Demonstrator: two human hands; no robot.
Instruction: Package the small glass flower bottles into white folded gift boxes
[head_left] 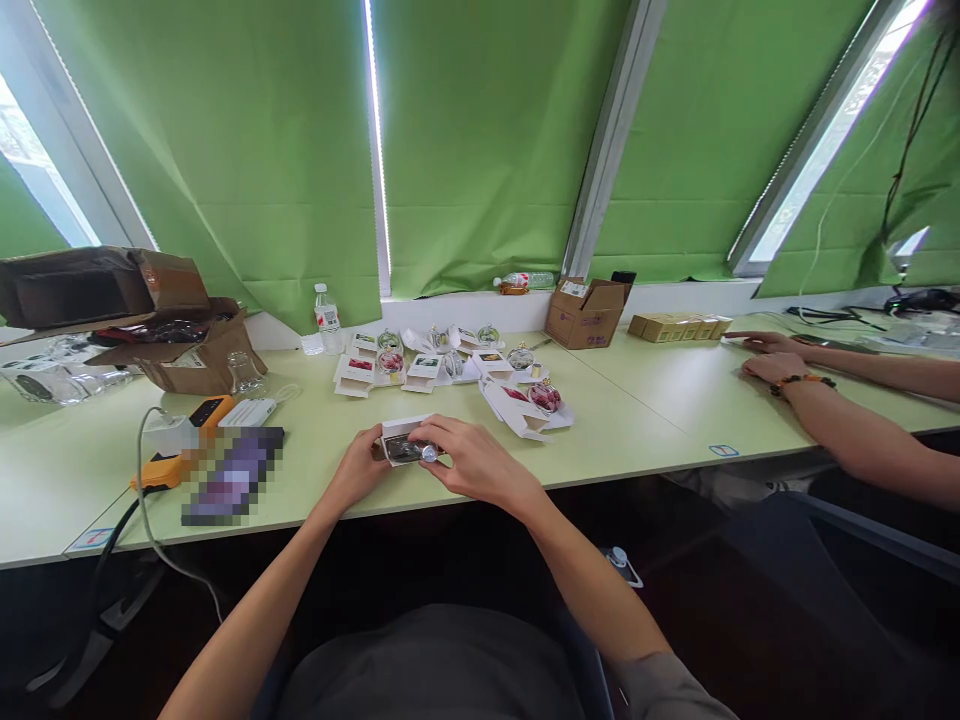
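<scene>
Near the table's front edge, my left hand (360,468) grips a small white cardboard box (405,427) by its left side. My right hand (476,460) is closed at the box's right end, its fingers around a small clear thing with a round silvery end (429,453). A dark panel or content shows at the box's front; which of the two I cannot tell. Beyond my hands lie several opened white boxes (356,372) with round clear glass ornaments (390,362). The nearest ornament (545,397) has dark red filling and rests on its opened box (517,412).
On the left are a phone-like blurred object (234,477), an orange power strip (161,472), cables and a torn carton (187,365). A water bottle (327,320) and brown carton (587,312) stand at the back. Another person's hands (776,368) rest at right near yellow boxes (675,328).
</scene>
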